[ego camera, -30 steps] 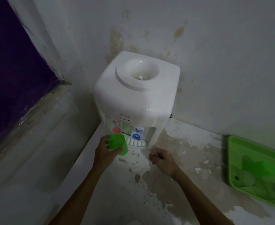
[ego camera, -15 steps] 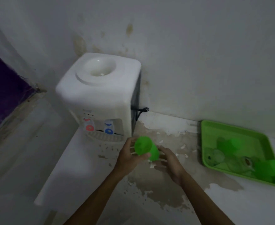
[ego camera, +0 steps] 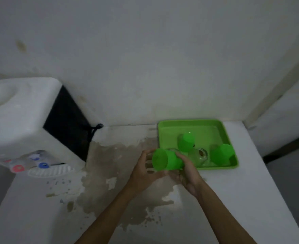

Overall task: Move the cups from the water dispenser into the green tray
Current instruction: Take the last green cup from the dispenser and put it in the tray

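Note:
A green plastic cup (ego camera: 166, 160) lies on its side between both hands, its mouth facing left, just left of the green tray (ego camera: 170, 131). My right hand (ego camera: 187, 173) grips the cup's base end. My left hand (ego camera: 145, 170) cradles the cup's rim from the left and below, fingers spread. Inside the tray stand two green cups (ego camera: 186, 141) (ego camera: 222, 154) upside down, with clear glasses (ego camera: 199, 155) between them. The white water dispenser (ego camera: 21, 120) is at the left, with its red tap (ego camera: 16, 168), blue tap (ego camera: 43, 165) and drip grille.
The white counter (ego camera: 251, 191) has a large stained, peeling patch (ego camera: 113, 173) in the middle. A black cord (ego camera: 95, 129) hangs behind the dispenser. The wall runs close behind the tray; the counter's right edge drops off beyond the tray.
Both hands have carried the green cup rightward from the dispenser's taps to the tray's left edge. The cup has tipped onto its side, and the right hand has taken hold of it.

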Motion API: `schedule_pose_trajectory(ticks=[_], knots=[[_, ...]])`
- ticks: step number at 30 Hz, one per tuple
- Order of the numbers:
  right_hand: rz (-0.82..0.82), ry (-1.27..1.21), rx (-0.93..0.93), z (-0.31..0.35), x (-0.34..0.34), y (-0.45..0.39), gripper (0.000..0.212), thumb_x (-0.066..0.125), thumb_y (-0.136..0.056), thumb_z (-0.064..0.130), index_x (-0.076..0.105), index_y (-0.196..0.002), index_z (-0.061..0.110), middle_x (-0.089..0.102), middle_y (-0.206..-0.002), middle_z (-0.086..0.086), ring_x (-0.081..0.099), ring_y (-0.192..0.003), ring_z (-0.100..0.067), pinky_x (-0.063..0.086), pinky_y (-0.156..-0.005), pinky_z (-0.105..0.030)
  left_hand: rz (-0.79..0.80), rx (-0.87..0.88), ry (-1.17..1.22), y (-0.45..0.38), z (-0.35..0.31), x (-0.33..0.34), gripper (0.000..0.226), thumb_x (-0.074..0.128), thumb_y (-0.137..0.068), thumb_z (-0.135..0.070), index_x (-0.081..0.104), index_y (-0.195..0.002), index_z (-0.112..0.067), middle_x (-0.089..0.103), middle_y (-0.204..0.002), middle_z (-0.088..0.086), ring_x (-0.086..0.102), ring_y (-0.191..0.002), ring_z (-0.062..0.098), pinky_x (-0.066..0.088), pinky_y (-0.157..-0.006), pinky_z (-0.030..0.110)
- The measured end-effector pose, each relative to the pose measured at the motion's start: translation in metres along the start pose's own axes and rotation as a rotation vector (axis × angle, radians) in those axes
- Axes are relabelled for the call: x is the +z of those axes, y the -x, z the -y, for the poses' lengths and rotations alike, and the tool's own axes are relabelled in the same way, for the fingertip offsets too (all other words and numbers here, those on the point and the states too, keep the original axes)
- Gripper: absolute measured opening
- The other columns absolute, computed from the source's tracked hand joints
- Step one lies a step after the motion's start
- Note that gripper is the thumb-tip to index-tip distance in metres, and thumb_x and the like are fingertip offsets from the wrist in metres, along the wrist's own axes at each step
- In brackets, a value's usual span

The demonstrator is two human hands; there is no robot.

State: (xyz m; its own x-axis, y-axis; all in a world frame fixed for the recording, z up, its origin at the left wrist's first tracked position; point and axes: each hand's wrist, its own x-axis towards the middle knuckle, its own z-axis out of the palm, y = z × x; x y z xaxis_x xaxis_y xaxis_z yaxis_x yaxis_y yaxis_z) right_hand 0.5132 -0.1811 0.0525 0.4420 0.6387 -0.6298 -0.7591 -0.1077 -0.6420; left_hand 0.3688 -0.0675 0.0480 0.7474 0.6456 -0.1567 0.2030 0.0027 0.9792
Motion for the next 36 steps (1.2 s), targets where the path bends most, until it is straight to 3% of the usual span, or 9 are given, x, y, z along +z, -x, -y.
schedule_pose_trajectory(ticks=[3, 7, 10, 13, 17, 21, 26, 32, 36], knots=[[-0.168, 0.179, -0.158, 0.036, -0.041, 0.000, 0.032, 0.063, -0.092, 0.031, 0.062, -0.121, 0.019, 0.069, -0.124, -0.010, 0.068, -0.106, -0.024, 0.060, -0.073, -0.037, 0.070, -0.034, -0.032, -0.021, -0.003, 0.040, 0.082, 0.092, -0.054, -0.034, 0.050, -0.124, -0.036, 0.065, -0.119, 0.000, 0.071, -0.098, 0.015, 0.060, -0.076, 0.036], [-0.388, 0.445, -0.353, 0.085, -0.083, -0.010, 0.043, 0.073, -0.086, 0.031, 0.055, -0.124, 0.023, 0.058, -0.129, -0.006, 0.060, -0.116, -0.027, 0.054, -0.095, -0.051, 0.072, -0.075, -0.090, -0.050, -0.002, 0.075, 0.061, 0.088, -0.063, -0.028, 0.056, -0.112, -0.043, 0.063, -0.111, -0.003, 0.069, -0.093, 0.015, 0.056, -0.073, 0.025], [-0.443, 0.684, -0.537, 0.116, -0.104, -0.022, 0.053, 0.078, -0.080, 0.032, 0.054, -0.126, 0.022, 0.053, -0.121, 0.004, 0.050, -0.115, -0.016, 0.042, -0.093, -0.033, 0.085, -0.076, -0.154, -0.073, 0.001, 0.091, 0.045, 0.083, -0.077, -0.018, 0.060, -0.105, -0.044, 0.066, -0.106, -0.006, 0.066, -0.094, 0.014, 0.053, -0.070, 0.018], [-0.459, 0.880, -0.622, 0.142, -0.124, -0.045, 0.061, 0.082, -0.076, 0.031, 0.053, -0.127, 0.018, 0.054, -0.119, 0.003, 0.047, -0.110, -0.012, 0.038, -0.094, -0.027, 0.083, -0.077, -0.208, -0.101, 0.001, 0.106, 0.041, 0.079, -0.081, -0.014, 0.061, -0.102, -0.044, 0.067, -0.106, -0.013, 0.065, -0.093, 0.006, 0.051, -0.069, 0.011], [-0.449, 1.057, -0.633, 0.153, -0.136, -0.075, 0.066, 0.083, -0.074, 0.029, 0.047, -0.129, 0.024, 0.054, -0.127, -0.007, 0.048, -0.105, -0.014, 0.040, -0.091, -0.028, 0.064, -0.080, -0.264, -0.130, 0.001, 0.115, 0.039, 0.073, -0.086, -0.014, 0.059, -0.100, -0.047, 0.066, -0.107, -0.016, 0.063, -0.094, 0.002, 0.049, -0.072, 0.010], [-0.405, 1.215, -0.615, 0.148, -0.141, -0.104, 0.068, 0.085, -0.071, 0.019, 0.046, -0.127, 0.020, 0.052, -0.131, -0.014, 0.059, -0.105, -0.028, 0.046, -0.087, -0.029, 0.047, -0.127, -0.289, -0.149, 0.009, 0.118, 0.035, 0.071, -0.088, -0.016, 0.060, -0.098, -0.048, 0.066, -0.109, -0.014, 0.063, -0.097, 0.002, 0.047, -0.075, 0.014], [-0.392, 1.350, -0.546, 0.134, -0.146, -0.120, 0.069, 0.085, -0.071, 0.013, 0.044, -0.126, 0.017, 0.049, -0.133, -0.014, 0.062, -0.107, -0.034, 0.059, -0.084, -0.050, 0.052, -0.173, -0.302, -0.158, 0.016, 0.119, 0.031, 0.072, -0.087, -0.018, 0.061, -0.097, -0.046, 0.066, -0.106, -0.015, 0.061, -0.087, -0.012, 0.045, -0.073, 0.015], [-0.392, 1.483, -0.543, 0.128, -0.145, -0.124, 0.073, 0.087, -0.069, 0.015, 0.041, -0.126, 0.017, 0.049, -0.131, -0.015, 0.064, -0.102, -0.036, 0.061, -0.076, -0.046, 0.066, -0.187, -0.299, -0.159, 0.015, 0.117, 0.024, 0.071, -0.088, -0.022, 0.063, -0.102, -0.040, 0.066, -0.104, -0.017, 0.061, -0.088, -0.012, 0.045, -0.074, 0.015], [-0.385, 1.538, -0.490, 0.133, -0.138, -0.116, 0.079, 0.088, -0.068, 0.022, 0.039, -0.130, 0.015, 0.049, -0.133, -0.018, 0.064, -0.104, -0.038, 0.060, -0.079, -0.051, 0.060, -0.166, -0.286, -0.156, 0.009, 0.110, 0.020, 0.072, -0.087, -0.025, 0.066, -0.102, -0.037, 0.069, -0.101, -0.015, 0.062, -0.087, -0.010, 0.047, -0.069, 0.010]])
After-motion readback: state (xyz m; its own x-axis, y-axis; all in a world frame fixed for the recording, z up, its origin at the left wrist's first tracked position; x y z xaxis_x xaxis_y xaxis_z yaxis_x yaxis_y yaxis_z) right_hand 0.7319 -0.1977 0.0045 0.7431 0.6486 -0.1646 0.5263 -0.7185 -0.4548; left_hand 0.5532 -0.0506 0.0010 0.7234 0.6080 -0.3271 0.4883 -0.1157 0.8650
